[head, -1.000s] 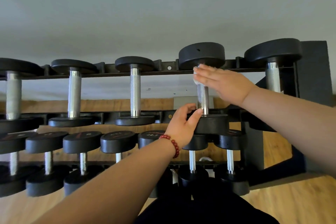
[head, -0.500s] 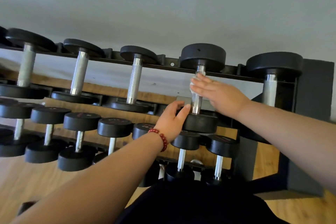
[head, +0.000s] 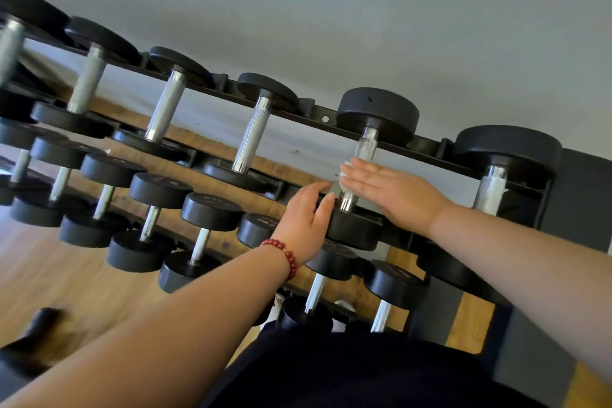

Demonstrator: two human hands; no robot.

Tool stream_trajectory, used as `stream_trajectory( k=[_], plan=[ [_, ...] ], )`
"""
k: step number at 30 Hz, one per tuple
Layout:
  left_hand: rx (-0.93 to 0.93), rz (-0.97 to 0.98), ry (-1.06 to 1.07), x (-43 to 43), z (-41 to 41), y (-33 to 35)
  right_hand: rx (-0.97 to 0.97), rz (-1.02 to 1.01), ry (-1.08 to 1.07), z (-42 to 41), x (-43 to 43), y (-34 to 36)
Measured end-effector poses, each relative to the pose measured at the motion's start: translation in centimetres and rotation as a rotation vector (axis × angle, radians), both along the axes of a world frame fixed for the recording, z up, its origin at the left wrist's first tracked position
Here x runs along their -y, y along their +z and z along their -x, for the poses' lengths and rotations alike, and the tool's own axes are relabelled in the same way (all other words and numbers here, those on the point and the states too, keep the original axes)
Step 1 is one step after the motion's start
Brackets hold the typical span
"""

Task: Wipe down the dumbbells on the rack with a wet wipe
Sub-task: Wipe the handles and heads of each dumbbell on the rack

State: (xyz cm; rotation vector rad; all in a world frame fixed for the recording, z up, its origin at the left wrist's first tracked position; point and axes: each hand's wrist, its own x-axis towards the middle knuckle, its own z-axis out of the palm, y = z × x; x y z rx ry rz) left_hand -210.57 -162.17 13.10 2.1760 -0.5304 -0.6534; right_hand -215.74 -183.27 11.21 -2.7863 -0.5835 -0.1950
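Note:
A black dumbbell with a knurled chrome handle (head: 366, 146) lies across the rack's upper tier (head: 324, 118), second from the right. My right hand (head: 394, 190) lies over the lower part of that handle with straight fingers and presses a white wet wipe (head: 347, 165) against it; only a corner of the wipe shows past the fingertips. My left hand (head: 306, 222), with a red bead bracelet on its wrist, grips the left side of the dumbbell's near head (head: 356, 230), thumb on top and fingers curled behind.
More dumbbells fill the upper tier on the left (head: 255, 129) and right (head: 493, 182). A lower tier of smaller dumbbells (head: 212, 212) sits closer to me. A grey wall is behind the rack, wooden floor below, and a dark panel (head: 576, 209) at the right end.
My right hand has slid with the wipe down the handle, from near the far head toward the near head. My left hand has kept its hold. The view has tilted and swung.

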Motion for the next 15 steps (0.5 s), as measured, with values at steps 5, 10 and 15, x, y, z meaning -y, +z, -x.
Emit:
stream_trajectory(
  k=[5, 10, 15],
  plan=[
    [0.013, 0.007, 0.034, 0.1, 0.5, 0.3, -0.037, -0.033, -0.252, -2.4, 0.2, 1.1],
    [0.035, 0.017, 0.046, 0.2, 0.7, 0.5, -0.002, 0.063, 0.137, -0.6, 0.0, 0.2],
    [0.013, 0.013, 0.079, 0.3, 0.9, 0.5, 0.056, 0.100, -0.185, -2.7, 1.0, 1.1]
  ],
)
